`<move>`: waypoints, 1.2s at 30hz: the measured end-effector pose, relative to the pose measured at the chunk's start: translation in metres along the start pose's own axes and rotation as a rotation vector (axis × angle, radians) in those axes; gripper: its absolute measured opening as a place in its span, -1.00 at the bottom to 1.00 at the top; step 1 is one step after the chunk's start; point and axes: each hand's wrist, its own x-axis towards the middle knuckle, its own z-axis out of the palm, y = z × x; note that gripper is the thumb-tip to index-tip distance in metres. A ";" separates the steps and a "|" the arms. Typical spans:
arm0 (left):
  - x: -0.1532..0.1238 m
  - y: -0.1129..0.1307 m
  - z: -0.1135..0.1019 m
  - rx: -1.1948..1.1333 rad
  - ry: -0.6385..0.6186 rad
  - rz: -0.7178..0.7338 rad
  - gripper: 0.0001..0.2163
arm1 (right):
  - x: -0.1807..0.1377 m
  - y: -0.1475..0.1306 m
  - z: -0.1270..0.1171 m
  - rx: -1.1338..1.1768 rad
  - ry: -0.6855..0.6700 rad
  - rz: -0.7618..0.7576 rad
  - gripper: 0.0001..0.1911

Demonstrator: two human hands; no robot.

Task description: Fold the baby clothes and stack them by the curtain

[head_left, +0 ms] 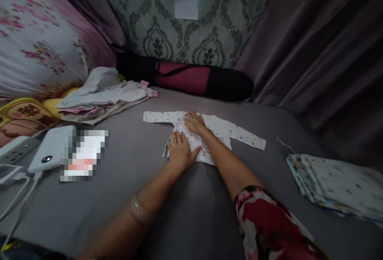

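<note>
Grey sheet (119, 144): 2 hands (180, 152) on shirt (217, 125); long bag (191, 81) behind.

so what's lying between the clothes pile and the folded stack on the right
In the head view, the white shirt lies between them, with left hand and right hand on it; a thin string lies nearer the folded stack.

Two hands (180, 151) (196, 123), one shirt (217, 125), two cloth piles (107, 97) (338, 184) at ten and four o'clock, one long bag (185, 77) at twelve
</note>
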 end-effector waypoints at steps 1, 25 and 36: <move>0.001 -0.002 -0.001 -0.012 0.029 -0.003 -0.26 | -0.002 0.005 -0.008 0.075 -0.021 -0.008 -0.38; -0.001 0.004 0.012 0.133 -0.060 0.338 -0.36 | -0.164 0.056 -0.004 -0.135 0.088 0.119 -0.32; 0.005 0.005 0.000 0.188 -0.133 0.375 -0.39 | -0.156 0.091 -0.051 0.266 0.106 0.142 -0.49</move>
